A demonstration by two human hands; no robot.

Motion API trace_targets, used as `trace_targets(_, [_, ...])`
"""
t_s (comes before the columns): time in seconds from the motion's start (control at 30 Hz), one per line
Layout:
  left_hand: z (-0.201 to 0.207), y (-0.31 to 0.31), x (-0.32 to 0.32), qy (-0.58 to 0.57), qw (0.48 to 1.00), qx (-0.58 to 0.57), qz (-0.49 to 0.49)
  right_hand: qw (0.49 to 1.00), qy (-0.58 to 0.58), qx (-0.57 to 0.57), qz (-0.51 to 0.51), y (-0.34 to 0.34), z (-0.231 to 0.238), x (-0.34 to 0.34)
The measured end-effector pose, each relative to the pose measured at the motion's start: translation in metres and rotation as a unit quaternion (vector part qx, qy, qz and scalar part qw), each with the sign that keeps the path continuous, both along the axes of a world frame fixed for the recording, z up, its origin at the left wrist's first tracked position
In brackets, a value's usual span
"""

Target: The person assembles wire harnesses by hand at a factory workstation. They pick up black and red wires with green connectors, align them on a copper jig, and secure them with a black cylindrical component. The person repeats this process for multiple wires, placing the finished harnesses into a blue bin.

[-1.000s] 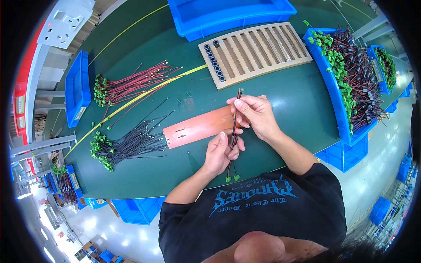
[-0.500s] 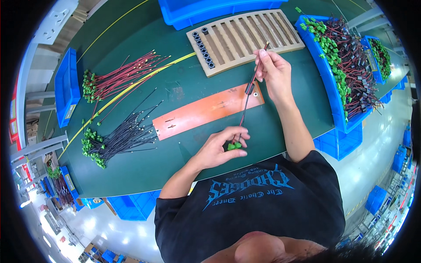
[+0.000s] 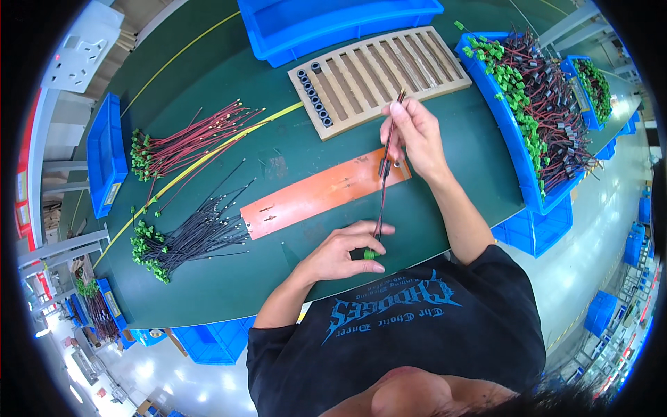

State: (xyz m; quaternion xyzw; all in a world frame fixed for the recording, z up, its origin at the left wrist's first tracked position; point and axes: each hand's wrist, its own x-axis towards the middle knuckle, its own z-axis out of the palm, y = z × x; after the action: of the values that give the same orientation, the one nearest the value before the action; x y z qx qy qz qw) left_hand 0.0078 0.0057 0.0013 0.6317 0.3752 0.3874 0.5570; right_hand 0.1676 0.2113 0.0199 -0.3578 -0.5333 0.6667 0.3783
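Note:
Between my hands a red-and-black wire pair (image 3: 383,198) stretches over the green table, with a black cylindrical sleeve (image 3: 385,167) around its middle. My right hand (image 3: 415,136) pinches the upper wires just under their bare ends. The lower end, with its green connector (image 3: 370,254), is between the thumb and fingers of my left hand (image 3: 345,251). Under the wires lies an orange strip (image 3: 319,190) with slots in it. Beyond my right hand stands a slotted wooden rack (image 3: 375,80), with a row of black rings (image 3: 314,97) in its left end.
Left on the table lie a bundle of red wires (image 3: 191,139) and one of black wires (image 3: 198,229), both with green connectors. A blue bin (image 3: 531,177) at the right is heaped with finished-looking wire pairs. Another blue bin (image 3: 333,31) stands at the back.
Both hands still hold the wire pair. My right hand has come slightly left and lower in the picture, and the green connector has turned and shows less. The whole view has shifted a little.

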Motion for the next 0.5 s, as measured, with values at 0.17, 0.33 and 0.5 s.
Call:
trace_targets(0.17, [-0.028,-0.002,0.006,-0.179,0.966,0.005,0.189,0.99,0.058,-0.028,0.127,-0.035,0.003,-0.013])
trace_targets(0.33, [-0.014,0.0,0.004,-0.252,0.935,-0.121,0.218,0.98,0.042,0.008,0.192,-0.06,0.005,-0.024])
trace_targets(0.5, [-0.013,-0.003,0.003,-0.273,0.915,-0.168,0.246,0.982,0.029,-0.019,0.186,-0.063,-0.003,-0.027])
